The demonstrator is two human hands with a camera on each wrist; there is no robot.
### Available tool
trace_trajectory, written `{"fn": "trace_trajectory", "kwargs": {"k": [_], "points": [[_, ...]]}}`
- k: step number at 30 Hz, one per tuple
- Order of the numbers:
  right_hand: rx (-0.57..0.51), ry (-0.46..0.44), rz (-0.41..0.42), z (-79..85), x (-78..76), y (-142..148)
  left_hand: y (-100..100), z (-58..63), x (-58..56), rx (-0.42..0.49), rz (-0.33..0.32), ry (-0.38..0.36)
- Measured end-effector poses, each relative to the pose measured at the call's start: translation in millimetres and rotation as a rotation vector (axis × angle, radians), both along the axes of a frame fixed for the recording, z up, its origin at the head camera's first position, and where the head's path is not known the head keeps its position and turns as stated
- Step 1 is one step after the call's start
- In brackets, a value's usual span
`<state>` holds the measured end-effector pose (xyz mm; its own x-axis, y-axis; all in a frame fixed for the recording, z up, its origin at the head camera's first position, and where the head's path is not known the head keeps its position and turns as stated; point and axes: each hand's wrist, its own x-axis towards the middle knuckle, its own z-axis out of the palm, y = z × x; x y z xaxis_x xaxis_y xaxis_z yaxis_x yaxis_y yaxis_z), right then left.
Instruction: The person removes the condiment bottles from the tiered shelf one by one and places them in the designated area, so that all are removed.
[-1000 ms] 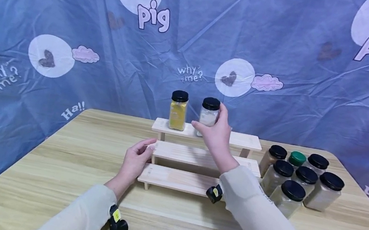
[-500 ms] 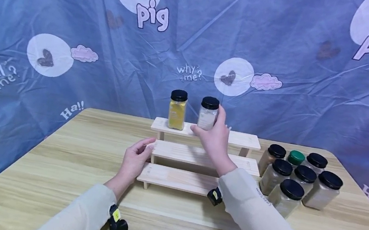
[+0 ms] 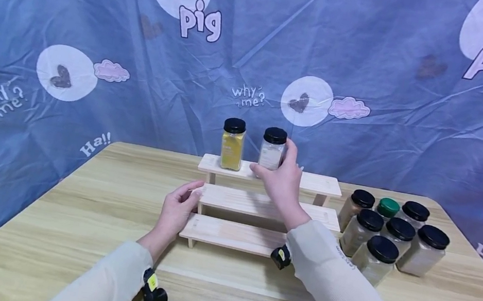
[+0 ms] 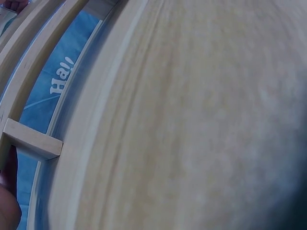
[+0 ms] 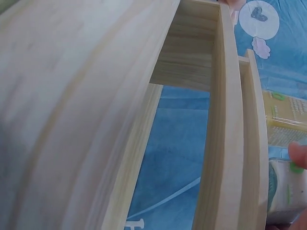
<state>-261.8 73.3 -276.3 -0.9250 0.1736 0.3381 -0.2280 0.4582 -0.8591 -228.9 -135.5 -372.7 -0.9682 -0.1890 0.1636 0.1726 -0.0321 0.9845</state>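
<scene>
My right hand (image 3: 283,180) grips a clear spice jar (image 3: 271,155) of white contents with a black lid, upright at the top tier of a three-tier wooden rack (image 3: 261,204). In the right wrist view the thumb lies against that white jar (image 5: 288,191). Left of it on the same tier stands a jar of yellow powder (image 3: 231,150), also black-lidded. My left hand (image 3: 177,208) pinches the left end of the middle tier between thumb and fingers. Only part of that hand (image 4: 7,206) shows at the edge of the left wrist view.
Right of the rack, several black-lidded jars (image 3: 381,260) stand close together on the wooden table (image 3: 84,231). One jar among them has a green lid (image 3: 388,207). A blue printed cloth (image 3: 217,63) hangs behind the table.
</scene>
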Motion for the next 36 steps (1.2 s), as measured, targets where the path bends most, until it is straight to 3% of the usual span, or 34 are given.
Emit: {"fn": "trace_trajectory", "kwargs": {"k": [18,29,36], "points": [[-0.013,0.085,-0.008,-2.2,2.5,1.8,0.3,-1.5,0.1,0.003,0.008,0.01],[-0.047,0.149,-0.061,-1.2,5.4,5.4,-1.5,-0.7,1.2,-0.012,0.007,0.005],[-0.088,0.293,-0.102,-1.4,9.4,7.6,-0.7,0.5,3.1,-0.016,0.007,0.001]]}}
